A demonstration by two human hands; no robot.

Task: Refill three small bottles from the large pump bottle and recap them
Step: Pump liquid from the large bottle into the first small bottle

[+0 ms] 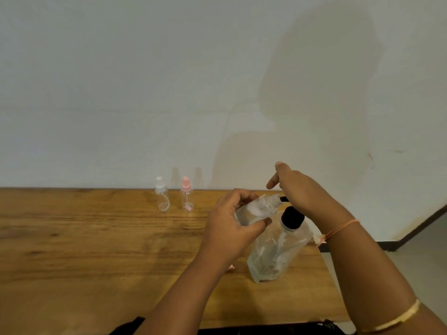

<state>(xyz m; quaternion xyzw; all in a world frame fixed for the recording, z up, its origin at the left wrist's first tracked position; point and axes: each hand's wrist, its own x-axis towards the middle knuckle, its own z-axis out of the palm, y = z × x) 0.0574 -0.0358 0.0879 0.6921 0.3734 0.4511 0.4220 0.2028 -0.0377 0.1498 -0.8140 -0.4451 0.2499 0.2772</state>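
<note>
My left hand [232,223] grips a small clear bottle [258,209] with no cap, tilted so its open neck points right toward the black pump nozzle. The large clear pump bottle [278,250] stands on the wooden table [96,250], black pump head [291,217] on top. My right hand [297,187] rests over the pump head, heel of the palm on it and fingers spread. Two more small bottles stand upright near the table's far edge: one with a white spray cap [162,195] and one with a pink spray cap [187,195].
A pale wall rises right behind the table's far edge. The table's right edge runs just past the pump bottle, with floor and a dark skirting beyond. A small pink thing [320,239] lies by my right wrist. Something dark sits at the near edge.
</note>
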